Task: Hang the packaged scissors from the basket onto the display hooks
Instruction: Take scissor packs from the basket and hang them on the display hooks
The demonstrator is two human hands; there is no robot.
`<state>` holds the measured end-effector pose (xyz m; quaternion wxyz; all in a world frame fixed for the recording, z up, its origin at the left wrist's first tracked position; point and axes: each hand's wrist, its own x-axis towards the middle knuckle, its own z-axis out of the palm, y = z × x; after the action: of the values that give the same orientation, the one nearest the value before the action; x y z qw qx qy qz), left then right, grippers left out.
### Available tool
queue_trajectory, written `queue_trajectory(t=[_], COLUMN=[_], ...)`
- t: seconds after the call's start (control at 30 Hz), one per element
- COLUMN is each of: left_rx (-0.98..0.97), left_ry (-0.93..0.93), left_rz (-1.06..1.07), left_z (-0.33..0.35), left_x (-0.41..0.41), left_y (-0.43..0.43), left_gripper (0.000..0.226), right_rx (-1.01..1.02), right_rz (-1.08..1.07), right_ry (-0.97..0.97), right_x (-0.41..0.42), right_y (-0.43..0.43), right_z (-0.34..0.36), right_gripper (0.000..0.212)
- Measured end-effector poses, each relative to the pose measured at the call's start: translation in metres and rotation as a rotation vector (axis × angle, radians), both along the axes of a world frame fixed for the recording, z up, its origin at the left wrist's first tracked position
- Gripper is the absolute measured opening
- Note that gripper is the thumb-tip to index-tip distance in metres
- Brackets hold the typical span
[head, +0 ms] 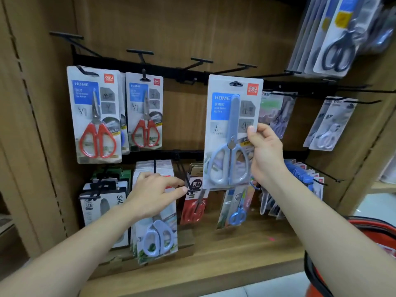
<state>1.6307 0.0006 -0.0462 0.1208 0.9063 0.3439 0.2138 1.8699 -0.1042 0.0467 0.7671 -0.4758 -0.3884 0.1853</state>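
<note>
Our right hand (265, 151) grips a grey scissors pack (227, 133), not yet hung, while our loose-fingered left hand (154, 194) reaches for a lower hook (182, 170).

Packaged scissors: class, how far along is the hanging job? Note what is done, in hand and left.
Done: red-handled packs hang at upper left. In hand: the right hand pinches a grey-handled pack, its hole not yet on a hook; the left hand reaches to a lower hook. Left: hooking this pack; the red basket hides its contents.
</note>
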Motion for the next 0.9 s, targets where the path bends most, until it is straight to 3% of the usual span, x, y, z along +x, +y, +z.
queue_trajectory(t=[0.2, 0.57, 0.77, 0.9], left_rx=[0.004, 0.047, 0.063, 0.076], left_ry=[-0.026, -0.078, -0.088, -0.094], left_rz=[0.000, 0.034, 0.037, 0.042], left_z=[-0.004, -0.011, -0.014, -0.015], left_x=[0.000, 0.001, 0.001, 0.002], left_y=[0.002, -0.003, -0.003, -0.002], left_gripper=[0.084, 0.082, 0.076, 0.073], right_rx=[-0.059, -0.168, -0.190, -0.246], right_rz=[-0.028, -0.175, -0.093, -0.064], right_ry=[0.054, -0.013, -0.020, -0.136], right_x=[-0.001, 0.019, 0.037, 0.044], right_y=[0.014, 0.101, 0.144, 0.142], right_z=[-0.007, 0.009, -0.008, -0.012], right_gripper=[0.007, 0.012, 0.017, 0.008])
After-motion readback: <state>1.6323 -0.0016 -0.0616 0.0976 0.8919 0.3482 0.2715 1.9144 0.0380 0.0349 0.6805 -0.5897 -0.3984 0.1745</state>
